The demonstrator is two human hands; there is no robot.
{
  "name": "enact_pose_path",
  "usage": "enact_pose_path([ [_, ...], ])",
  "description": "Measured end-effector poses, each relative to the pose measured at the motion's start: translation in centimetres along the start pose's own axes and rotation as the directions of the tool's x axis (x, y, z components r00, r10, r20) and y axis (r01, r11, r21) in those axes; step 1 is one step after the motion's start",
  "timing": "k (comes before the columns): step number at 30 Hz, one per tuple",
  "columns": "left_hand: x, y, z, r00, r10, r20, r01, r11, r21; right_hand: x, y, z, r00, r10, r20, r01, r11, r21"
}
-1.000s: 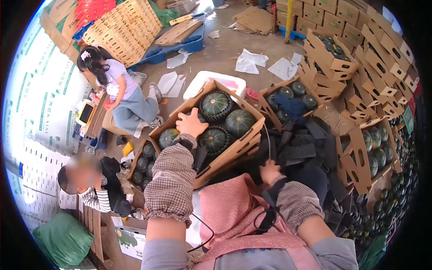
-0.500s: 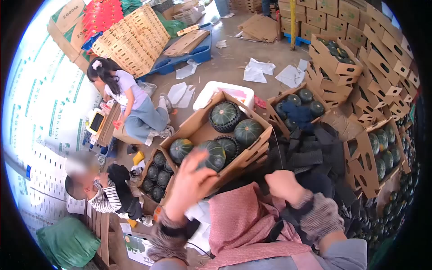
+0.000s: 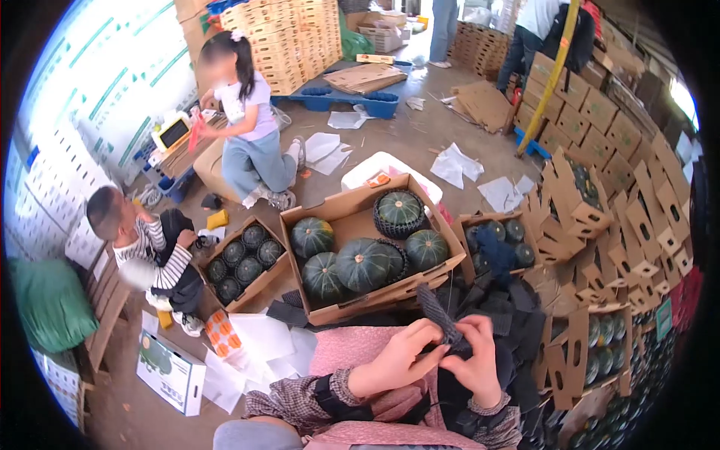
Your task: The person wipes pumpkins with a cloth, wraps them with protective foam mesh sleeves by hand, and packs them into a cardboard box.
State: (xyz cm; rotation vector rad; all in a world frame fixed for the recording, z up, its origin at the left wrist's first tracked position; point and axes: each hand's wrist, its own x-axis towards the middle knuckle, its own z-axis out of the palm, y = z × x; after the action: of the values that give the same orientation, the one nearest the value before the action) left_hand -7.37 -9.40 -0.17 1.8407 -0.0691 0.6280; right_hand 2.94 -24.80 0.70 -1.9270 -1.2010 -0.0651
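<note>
A dark mesh sleeve [image 3: 437,309] is bunched up in front of the person's lap, just short of the open carton [image 3: 345,216], with its free end tilted up toward the box. The left hand [image 3: 403,354] pinches it between thumb and fingers, and the right hand [image 3: 478,355] is closed narrowly on its other side, the fingertips of the two nearly meeting. Half a second ago the left hand was spread out by the carton and the right was apart from it; now both have come together on the sleeve, so the work in hand seems to have shifted from the squashes to the mesh. In the carton, a bare squash [image 3: 364,264] sits nearest the hands, partly hiding a netted squash [image 3: 395,259]; another netted one stands at the back, and other bare ones lie to left and right. Beside the right hand spreads a pile of dark sleeves [image 3: 517,304]. Left of the carton is a smaller carton [image 3: 262,291] of dark squashes, and a sheet of orange stickers [image 3: 223,334] lies near it. Farther out, a person in a striped top [image 3: 172,266] and a person in a lilac top [image 3: 257,112] are on the left, with stacked cartons [image 3: 645,199] on the right.
</note>
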Motion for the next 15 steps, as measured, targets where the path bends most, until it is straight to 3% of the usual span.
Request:
enact_pose_path([
  [2, -0.6, 0.2, -0.5, 0.999, -0.043, 0.003, 0.043, 0.999, -0.013, 0.9, -1.8, -0.7, 0.999, -0.039, -0.024, 0.032, 0.971, -0.236],
  [3, -0.5, -0.1, -0.8, 0.999, 0.04, -0.024, -0.041, 0.998, -0.056, 0.7, -1.2, -0.4, 0.998, 0.057, -0.015, -0.057, 0.998, 0.01],
  [5, 0.0, -1.0, -1.2, 0.989, 0.145, -0.039, -0.148, 0.986, -0.08, -0.3, 0.3, 1.0, 0.967, 0.242, 0.075, -0.248, 0.842, 0.48],
  [8, 0.3, -1.8, -1.4, 0.977, 0.206, -0.062, -0.208, 0.978, -0.033, 0.5, -2.2, 2.7, 0.957, 0.281, -0.07, -0.19, 0.793, 0.579],
  [9, 0.5, -1.8, -1.6, 0.975, 0.212, -0.069, -0.213, 0.977, -0.002, 0.9, -2.7, 2.8, 0.983, 0.176, -0.059, -0.127, 0.869, 0.479],
  [12, 0.9, -0.3, -2.1, 0.992, 0.013, -0.123, -0.031, 0.988, -0.148, 1.5, -2.7, 3.9, 0.967, 0.164, -0.193, -0.097, 0.944, 0.316],
  [13, 0.9, -0.4, -2.1, 0.997, -0.002, -0.08, -0.013, 0.982, -0.19, 1.8, -3.2, 3.7, 0.938, 0.329, -0.106, -0.226, 0.814, 0.534],
  [14, 0.9, 0.1, -2.3, 0.999, -0.008, -0.039, 0.0, 0.98, -0.197, 2.4, -3.6, 2.6, 0.973, 0.228, -0.034, -0.169, 0.807, 0.566],
  [15, 0.8, 0.3, -2.5, 1.0, -0.012, -0.026, 0.008, 0.984, -0.178, 2.7, -3.8, 2.7, 0.983, 0.18, -0.033, -0.141, 0.863, 0.485],
])
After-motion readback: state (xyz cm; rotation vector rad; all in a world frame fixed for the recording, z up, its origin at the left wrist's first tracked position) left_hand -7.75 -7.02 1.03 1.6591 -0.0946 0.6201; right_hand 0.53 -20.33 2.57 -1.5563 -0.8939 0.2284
